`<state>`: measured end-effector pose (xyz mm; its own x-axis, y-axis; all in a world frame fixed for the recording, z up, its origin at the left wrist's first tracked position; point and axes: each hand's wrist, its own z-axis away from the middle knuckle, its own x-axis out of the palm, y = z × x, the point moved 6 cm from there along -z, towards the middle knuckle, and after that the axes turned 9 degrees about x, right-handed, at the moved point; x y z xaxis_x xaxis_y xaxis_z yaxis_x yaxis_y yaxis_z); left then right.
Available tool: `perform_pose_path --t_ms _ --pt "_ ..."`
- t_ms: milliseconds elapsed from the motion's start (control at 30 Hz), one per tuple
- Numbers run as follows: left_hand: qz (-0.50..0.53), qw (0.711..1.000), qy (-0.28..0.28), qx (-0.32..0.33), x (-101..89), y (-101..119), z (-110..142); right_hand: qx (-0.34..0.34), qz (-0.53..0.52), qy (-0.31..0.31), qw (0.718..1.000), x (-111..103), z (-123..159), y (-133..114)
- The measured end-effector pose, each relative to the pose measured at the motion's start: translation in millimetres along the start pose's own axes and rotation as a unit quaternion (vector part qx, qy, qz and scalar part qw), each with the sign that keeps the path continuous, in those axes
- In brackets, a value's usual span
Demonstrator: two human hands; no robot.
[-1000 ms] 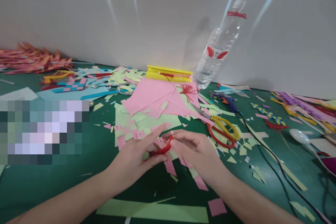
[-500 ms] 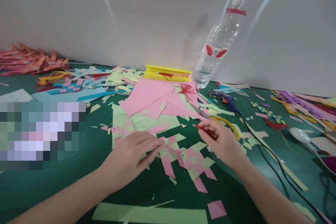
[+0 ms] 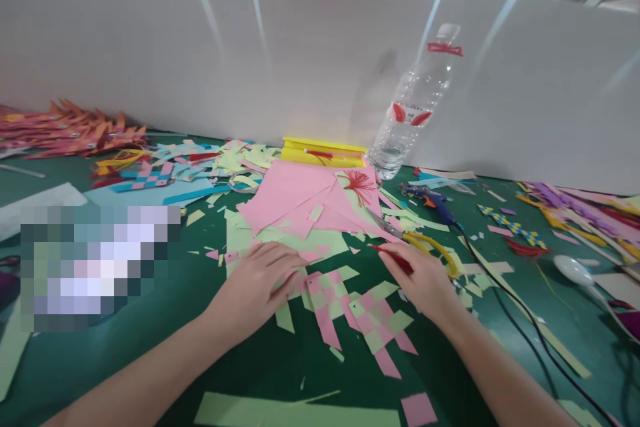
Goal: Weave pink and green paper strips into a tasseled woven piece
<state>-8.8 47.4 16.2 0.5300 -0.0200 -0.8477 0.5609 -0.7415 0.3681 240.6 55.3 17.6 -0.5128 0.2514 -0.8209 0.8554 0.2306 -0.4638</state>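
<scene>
My right hand (image 3: 425, 280) is closed round a slim red pen (image 3: 400, 260), its tip pointing left. On the left, my left hand (image 3: 260, 280) has its fingers drawn together and bent down over a pink and green woven paper fish (image 3: 285, 317), mostly hidden beneath it. Between the hands lie two more woven paper fish: a middle one (image 3: 327, 293) with a small dark eye dot, and a right one (image 3: 380, 317), also with an eye dot. Yellow-handled scissors (image 3: 440, 250) lie just beyond my right hand, partly hidden by it.
Pink sheets (image 3: 295, 193) and paper scraps lie ahead, before a yellow folded tray (image 3: 325, 147). A clear bottle (image 3: 410, 107) leans on the partition. At right are a glue gun (image 3: 430, 203), its black cord (image 3: 500, 287) and a white spoon (image 3: 573, 270). Orange paper pieces (image 3: 75, 130) are piled far left.
My left hand has shifted off the middle fish, uncovering its eye dot, and now sits over the one to its left. The right hand still holds the pen. The view has tilted up slightly.
</scene>
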Motion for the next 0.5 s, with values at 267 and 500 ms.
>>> perform_pose_path --t_ms 267,500 --pt "0.017 1.000 -0.001 -0.007 4.0 -1 -1 -0.057 -0.005 0.034 0.998 -4 1 -6" --pt "0.013 0.999 0.026 -0.028 -2.1 -12 -7 -0.085 0.053 0.031 0.994 -3 3 -7"
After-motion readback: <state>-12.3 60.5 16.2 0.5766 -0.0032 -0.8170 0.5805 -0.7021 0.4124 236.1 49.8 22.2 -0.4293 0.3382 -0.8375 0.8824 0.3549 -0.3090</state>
